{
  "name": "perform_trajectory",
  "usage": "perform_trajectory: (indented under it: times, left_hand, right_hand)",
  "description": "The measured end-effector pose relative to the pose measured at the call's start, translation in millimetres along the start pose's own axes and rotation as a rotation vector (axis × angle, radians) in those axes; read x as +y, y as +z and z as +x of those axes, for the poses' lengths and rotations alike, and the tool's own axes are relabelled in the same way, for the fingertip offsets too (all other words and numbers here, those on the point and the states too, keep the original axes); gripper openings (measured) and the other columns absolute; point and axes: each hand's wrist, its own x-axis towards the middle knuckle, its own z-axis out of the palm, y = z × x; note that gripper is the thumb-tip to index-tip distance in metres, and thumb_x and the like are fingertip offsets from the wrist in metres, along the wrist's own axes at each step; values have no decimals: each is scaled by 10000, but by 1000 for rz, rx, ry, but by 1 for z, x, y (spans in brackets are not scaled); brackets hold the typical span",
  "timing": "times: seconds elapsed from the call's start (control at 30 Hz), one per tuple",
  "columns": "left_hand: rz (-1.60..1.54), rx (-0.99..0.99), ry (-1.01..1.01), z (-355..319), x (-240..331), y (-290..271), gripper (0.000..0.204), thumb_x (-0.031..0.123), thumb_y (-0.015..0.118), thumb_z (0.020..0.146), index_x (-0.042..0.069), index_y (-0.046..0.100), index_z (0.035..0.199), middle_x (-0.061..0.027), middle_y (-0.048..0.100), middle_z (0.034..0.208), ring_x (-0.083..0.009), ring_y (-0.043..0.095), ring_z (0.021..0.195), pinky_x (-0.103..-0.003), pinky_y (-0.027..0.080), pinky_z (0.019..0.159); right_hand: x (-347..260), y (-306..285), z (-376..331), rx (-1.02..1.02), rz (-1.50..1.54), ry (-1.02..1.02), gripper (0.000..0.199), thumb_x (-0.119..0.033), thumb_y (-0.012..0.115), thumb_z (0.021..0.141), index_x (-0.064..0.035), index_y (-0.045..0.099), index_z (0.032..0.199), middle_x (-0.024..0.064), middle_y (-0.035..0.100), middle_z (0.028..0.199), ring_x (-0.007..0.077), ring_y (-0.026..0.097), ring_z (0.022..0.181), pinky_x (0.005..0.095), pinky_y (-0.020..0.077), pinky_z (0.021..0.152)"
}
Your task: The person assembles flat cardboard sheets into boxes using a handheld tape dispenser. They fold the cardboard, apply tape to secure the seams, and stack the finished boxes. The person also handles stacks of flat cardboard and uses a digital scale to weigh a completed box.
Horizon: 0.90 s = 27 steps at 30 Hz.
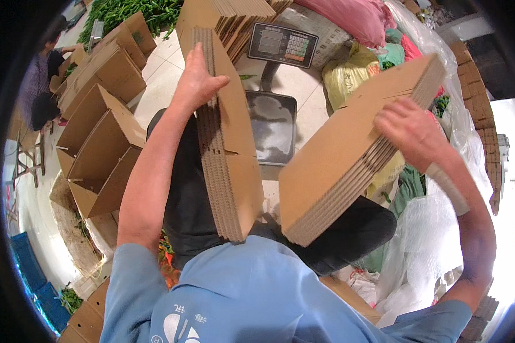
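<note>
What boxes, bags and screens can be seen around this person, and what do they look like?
Left hand grips an upright flat brown cardboard stack.
Right hand holds a slanted flat brown cardboard stack.
Open brown boxes at left.
Scale panel: dark rectangle, coloured keys.
Yellow bag, pink sack behind.

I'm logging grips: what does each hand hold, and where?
Left hand: upright stack of flattened cartons, top edge. Right hand: tilted stack of flattened cartons, upper edge.
</note>
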Motion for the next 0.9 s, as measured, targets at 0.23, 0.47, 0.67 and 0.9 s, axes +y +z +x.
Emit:
perform_trajectory:
  times: [0.23,0.47,0.67,0.9]
  left_hand:
    - [-11,-226,-198,0,13,9,1037,247,716,742,-24,148,1566,-379,327,1482,-481,523,1274,-441,473,1067]
    - [111,-210,-158,-15,27,6,988,214,691,762,-39,153,1551,-376,451,1378,-496,550,1233,-466,493,1041]
    - [235,-214,-82,-14,22,10,884,281,764,790,-86,305,1451,-348,575,1263,-458,626,1135,-473,545,962]
    - [163,-227,104,5,26,20,704,345,754,782,-57,458,1279,-286,672,1116,-421,679,1023,-462,558,903]
  right_hand:
    - [-42,64,46,134,38,-371,160,-152,588,789,-54,541,907,72,606,937,239,591,1019,374,461,988]
    - [-55,91,108,258,86,-514,140,-168,586,812,-84,506,890,49,585,893,226,588,975,381,446,1022]
    - [-51,99,162,197,-122,-513,180,-135,709,845,-88,618,993,29,683,983,180,615,1116,361,420,1099]
    - [-38,116,170,248,-138,-414,157,-198,654,876,-132,601,1008,-25,632,936,147,608,1044,348,406,1048]
